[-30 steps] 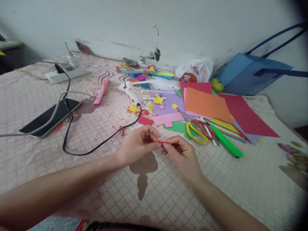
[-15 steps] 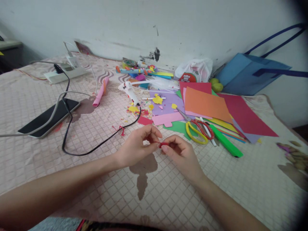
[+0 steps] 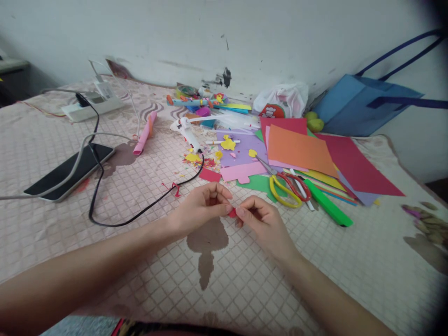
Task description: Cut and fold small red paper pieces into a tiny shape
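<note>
Both hands pinch one small red paper piece (image 3: 232, 213) above the quilted bed cover (image 3: 140, 186): left hand (image 3: 201, 207) and right hand (image 3: 261, 221) in a closed grip (fingers hide most of it).

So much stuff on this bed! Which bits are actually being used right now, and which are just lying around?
In use:
- left hand and right hand, pinching a small red paper piece between their fingertips

Lying about:
- scissors
- glue gun with black cord
- coloured paper sheets
- green marker
- phone
- blue bag
</note>
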Tool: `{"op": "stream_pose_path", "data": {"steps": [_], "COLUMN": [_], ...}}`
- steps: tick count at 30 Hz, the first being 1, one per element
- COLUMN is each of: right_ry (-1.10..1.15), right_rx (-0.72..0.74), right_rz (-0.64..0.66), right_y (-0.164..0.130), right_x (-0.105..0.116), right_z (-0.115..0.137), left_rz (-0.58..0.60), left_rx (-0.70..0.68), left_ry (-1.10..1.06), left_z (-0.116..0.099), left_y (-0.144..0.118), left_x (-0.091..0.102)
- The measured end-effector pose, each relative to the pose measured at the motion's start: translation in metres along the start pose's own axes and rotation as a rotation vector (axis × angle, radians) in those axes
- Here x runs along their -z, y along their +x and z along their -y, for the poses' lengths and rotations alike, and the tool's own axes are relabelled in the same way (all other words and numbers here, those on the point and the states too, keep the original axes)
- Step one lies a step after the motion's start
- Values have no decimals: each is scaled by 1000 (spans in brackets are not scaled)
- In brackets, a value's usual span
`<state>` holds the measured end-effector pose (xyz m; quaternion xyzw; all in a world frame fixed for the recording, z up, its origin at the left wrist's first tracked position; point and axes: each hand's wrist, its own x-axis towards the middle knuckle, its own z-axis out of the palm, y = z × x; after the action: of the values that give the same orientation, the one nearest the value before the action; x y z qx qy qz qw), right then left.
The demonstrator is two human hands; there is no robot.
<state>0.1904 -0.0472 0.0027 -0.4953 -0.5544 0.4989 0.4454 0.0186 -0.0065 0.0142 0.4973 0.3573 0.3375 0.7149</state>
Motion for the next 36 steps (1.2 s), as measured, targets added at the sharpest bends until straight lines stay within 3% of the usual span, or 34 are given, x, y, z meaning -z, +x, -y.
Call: {"op": "stream_pose_path", "data": {"steps": [5, 9, 14, 18, 23, 36], "right_ry": [259, 285, 171, 4, -65, -92], "right_rx": [-145, -226, -198, -47, 41, 9], "right_rz": [67, 133, 194, 111, 42, 91], "right_y": [4, 3, 2, 2, 1, 3], "right_x": [2, 1, 1, 0, 0, 1], "right_z": [-4, -5, -7, -3, 2, -4], "left_rz": [2, 36, 40, 19, 99, 149], "left_rx": [220, 292, 199, 89, 24, -88], "left_ry": [-183, -217, -83, 57, 230, 402], "left_z": [-2, -2, 1, 2, 3, 2], "left_y": [3, 4, 4, 4, 3, 5], "left_x": [3, 3, 3, 3, 5, 9]}}
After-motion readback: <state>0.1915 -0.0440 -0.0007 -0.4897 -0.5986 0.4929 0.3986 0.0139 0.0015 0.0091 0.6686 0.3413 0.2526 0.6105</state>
